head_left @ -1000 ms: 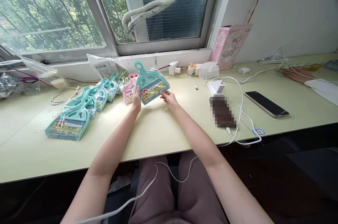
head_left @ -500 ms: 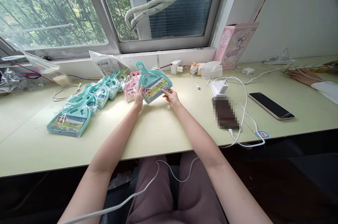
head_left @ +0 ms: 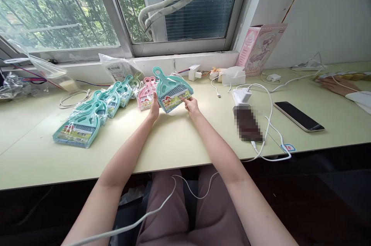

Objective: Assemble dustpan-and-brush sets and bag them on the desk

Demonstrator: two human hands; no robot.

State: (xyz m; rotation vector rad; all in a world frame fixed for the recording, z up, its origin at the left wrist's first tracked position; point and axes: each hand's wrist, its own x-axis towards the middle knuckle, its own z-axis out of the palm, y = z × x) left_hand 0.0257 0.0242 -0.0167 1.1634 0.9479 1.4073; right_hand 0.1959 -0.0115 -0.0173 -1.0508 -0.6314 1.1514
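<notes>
Between my two hands, a teal dustpan and brush set (head_left: 174, 92) in clear wrap is raised off the table, handle pointing up and away. My left hand (head_left: 155, 107) grips its left edge. The right lower corner is pinched by my right hand (head_left: 191, 106), thumb and fingers closed. A printed label band runs across the dark bristles. Just behind it on the left lie pink dustpan sets (head_left: 146, 93). Farther left, several wrapped teal sets (head_left: 77, 128) overlap in a row on the table, with a green handle (head_left: 135, 79) at the far end.
A charging phone (head_left: 247, 124) and a second phone (head_left: 298, 116) lie to the right among white cables. A pink box (head_left: 261, 48) stands by the wall. Another person's hand (head_left: 337, 84) rests at the far right. Plastic bags (head_left: 116, 69) line the window sill.
The held teal dustpan set has shifted slightly right and turned a little, both hands moving with it. The sets on the table stay where they were.
</notes>
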